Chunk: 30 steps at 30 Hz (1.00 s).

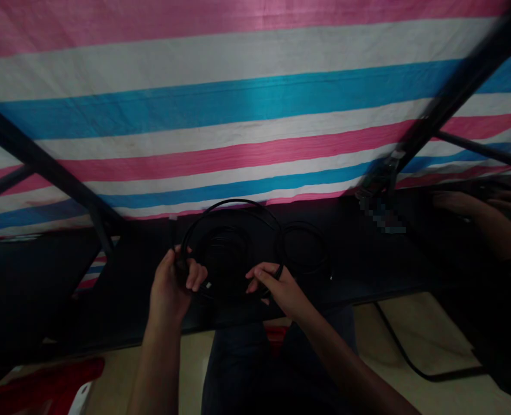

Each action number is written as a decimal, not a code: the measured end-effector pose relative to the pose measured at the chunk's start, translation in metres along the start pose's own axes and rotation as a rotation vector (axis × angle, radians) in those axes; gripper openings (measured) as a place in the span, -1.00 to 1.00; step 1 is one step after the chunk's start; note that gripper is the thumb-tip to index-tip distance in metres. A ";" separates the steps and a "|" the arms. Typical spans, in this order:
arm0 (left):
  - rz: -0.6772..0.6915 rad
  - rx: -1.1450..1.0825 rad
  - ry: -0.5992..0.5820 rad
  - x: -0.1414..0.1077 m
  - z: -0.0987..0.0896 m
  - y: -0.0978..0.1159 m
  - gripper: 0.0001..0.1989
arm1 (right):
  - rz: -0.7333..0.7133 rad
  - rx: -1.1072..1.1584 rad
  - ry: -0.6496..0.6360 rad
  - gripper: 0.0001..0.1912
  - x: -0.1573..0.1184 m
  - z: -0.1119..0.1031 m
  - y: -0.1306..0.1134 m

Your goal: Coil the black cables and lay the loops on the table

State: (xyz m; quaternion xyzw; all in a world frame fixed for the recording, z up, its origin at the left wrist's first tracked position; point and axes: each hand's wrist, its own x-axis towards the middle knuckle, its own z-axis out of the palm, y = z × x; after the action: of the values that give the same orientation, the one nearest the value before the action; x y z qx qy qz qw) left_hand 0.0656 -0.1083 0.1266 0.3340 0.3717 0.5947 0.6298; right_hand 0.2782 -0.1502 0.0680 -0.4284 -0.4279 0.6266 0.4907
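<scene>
Some striped sheeting [246,138] backs a black tabletop [350,253] bearing coiled cable [302,222].

Black cable [238,200] partly hidden by left hand [173,282], co-worker's arm [503,230] cropped at right, pixelated object [383,219] unclear

Stretches across the middle as a long black worktop [125,294], flat and dimly lit, with a straight front edge. Carries, near the centre, a round coil of black cable [224,236], loops lying one over another. Bears, just to the right, a smaller ring of black cable [302,223], with a small pale tip [330,278] near its lower right side. Supports, farther right toward the back edge, a small item [374,184] beside a dark post [411,144], too dim and obscured to identify.
</scene>
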 end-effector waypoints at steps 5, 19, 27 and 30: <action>-0.012 0.029 0.122 -0.003 0.007 0.006 -0.69 | -0.098 -0.096 -0.009 -0.51 -0.006 -0.024 -0.005; -0.578 -0.529 -0.766 -0.078 -0.001 -0.030 -0.65 | 0.116 0.090 -0.066 -0.31 -0.032 -0.037 0.003; -0.538 -0.607 -0.893 -0.074 -0.031 -0.013 -0.49 | -0.445 -1.117 -0.394 -0.48 0.015 0.070 0.066; -0.502 -0.678 -0.864 -0.074 -0.035 -0.015 -0.51 | -0.439 -1.383 -0.362 -0.55 0.039 0.087 0.083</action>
State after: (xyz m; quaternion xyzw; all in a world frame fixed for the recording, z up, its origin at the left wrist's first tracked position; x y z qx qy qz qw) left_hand 0.0418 -0.1842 0.1012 0.2279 -0.0606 0.3238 0.9163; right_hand 0.1688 -0.1350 0.0076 -0.4343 -0.8740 0.1630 0.1449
